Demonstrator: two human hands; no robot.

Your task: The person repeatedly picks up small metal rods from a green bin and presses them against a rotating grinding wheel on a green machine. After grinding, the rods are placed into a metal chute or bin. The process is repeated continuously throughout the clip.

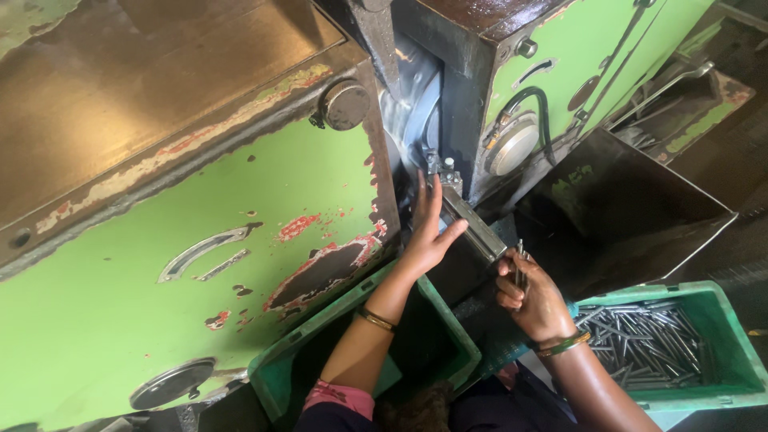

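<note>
My left hand (430, 232) reaches up to the slanted metal feed rail (474, 226) of a green machine, fingers spread and resting against the rail near the grinding wheel gap (416, 120). My right hand (532, 298) is closed around a small bundle of thin metal rods (520, 264), held upright just below the rail's lower end. Both wrists wear bangles.
A green plastic crate (724, 344) at the right holds several metal rods. A second green crate (448, 328) sits under my left arm. A dark metal chute (640, 208) slopes behind the right hand. The machine's chipped green panel (200, 264) fills the left.
</note>
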